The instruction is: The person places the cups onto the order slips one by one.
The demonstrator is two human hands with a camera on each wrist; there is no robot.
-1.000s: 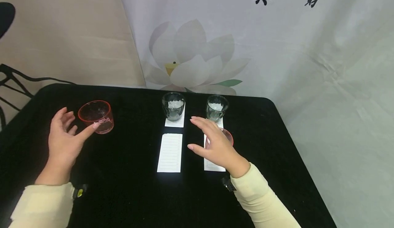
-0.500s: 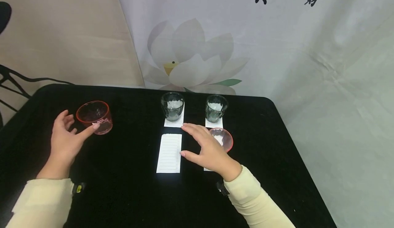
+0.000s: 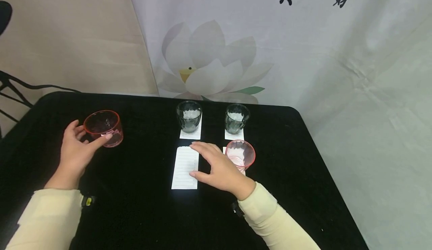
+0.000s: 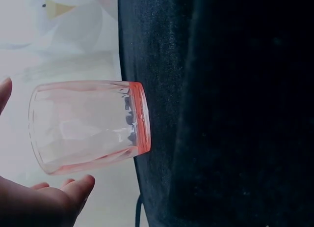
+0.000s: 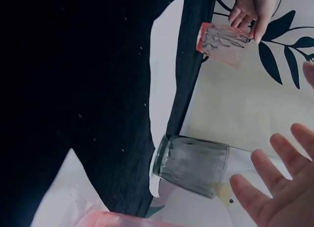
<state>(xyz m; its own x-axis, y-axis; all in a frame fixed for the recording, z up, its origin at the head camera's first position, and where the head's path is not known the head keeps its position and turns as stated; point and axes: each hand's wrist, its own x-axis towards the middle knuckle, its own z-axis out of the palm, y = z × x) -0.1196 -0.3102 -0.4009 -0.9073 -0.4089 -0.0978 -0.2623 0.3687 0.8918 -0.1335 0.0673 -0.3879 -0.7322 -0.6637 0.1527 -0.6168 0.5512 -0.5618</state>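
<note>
On the left of the black table stands a pink glass [image 3: 114, 135] with a red rim. My left hand [image 3: 75, 154] is beside it, fingers spread and thumb in front of the glass; the left wrist view has this glass [image 4: 88, 126] upright, with space between it and the fingers [image 4: 81, 190]. Over the near-left paper slip [image 3: 185, 167] is my right hand [image 3: 221, 171], fingers apart and holding nothing. Just right of that hand, a second pink glass [image 3: 241, 155] stands on another slip, which it partly covers.
Behind the right hand, two grey glasses stand on paper slips: a left one [image 3: 190, 118] and a right one [image 3: 237, 120]. The table [image 3: 135, 205] ends at a hanging white cloth [image 3: 303, 54] with a printed flower.
My right hand has moved left and nearer me, from in front of the right pink glass to over the lined slip. My left hand has edged slightly right, closer around its glass.
</note>
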